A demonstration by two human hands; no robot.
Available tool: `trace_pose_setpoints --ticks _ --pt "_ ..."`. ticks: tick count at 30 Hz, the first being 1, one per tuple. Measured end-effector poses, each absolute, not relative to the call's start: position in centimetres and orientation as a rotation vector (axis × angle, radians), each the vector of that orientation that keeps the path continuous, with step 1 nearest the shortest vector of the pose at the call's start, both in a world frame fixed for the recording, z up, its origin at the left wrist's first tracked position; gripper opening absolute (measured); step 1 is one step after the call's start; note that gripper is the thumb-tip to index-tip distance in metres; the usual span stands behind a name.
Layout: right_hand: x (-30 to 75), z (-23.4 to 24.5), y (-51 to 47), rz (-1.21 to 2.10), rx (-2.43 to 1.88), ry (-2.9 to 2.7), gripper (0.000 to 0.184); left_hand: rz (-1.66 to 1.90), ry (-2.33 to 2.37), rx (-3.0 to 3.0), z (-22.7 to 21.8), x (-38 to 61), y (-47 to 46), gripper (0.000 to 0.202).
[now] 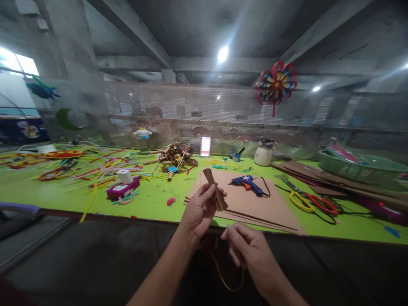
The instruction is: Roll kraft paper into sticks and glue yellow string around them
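Note:
My left hand (199, 210) is closed round a folded brown paper strip bundle (215, 189), held upright over the front edge of the green table (149, 199). A thin yellow string (228, 280) runs from the bundle down in a loop below the table edge. My right hand (247, 250) pinches that string just below and right of the bundle. Both hands are a little in front of a stack of brown cardboard sheets (255, 208).
A blue glue gun (248, 183) lies on the cardboard. Yellow and red scissors (310, 202) lie to the right, near a green basket (360, 168). A purple tape dispenser (123, 187), scattered coloured strips (79, 170), a white jar (264, 155) and a mesh fence (223, 119) are behind.

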State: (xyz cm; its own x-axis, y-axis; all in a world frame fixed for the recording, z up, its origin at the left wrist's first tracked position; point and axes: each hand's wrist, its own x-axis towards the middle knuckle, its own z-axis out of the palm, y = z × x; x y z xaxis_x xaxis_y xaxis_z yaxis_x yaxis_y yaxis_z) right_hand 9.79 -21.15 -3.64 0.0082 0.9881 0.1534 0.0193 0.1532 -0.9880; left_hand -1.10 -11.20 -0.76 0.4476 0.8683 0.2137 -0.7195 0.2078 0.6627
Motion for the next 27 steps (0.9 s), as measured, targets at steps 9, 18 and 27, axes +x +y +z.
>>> trace_pose_setpoints --ticks 9,18,27 --pt "9.5 -5.2 -21.2 0.92 -1.211 -1.385 0.036 1.144 0.353 0.706 -1.2 -0.3 -10.8 0.018" --pt "11.2 -7.5 -20.6 0.753 -1.315 -1.481 0.036 1.126 0.361 0.599 -0.9 0.4 -11.2 0.012" --pt "15.7 -4.9 -23.2 0.569 -1.321 -1.806 0.018 1.104 0.374 0.601 0.3 0.8 -12.3 0.013"
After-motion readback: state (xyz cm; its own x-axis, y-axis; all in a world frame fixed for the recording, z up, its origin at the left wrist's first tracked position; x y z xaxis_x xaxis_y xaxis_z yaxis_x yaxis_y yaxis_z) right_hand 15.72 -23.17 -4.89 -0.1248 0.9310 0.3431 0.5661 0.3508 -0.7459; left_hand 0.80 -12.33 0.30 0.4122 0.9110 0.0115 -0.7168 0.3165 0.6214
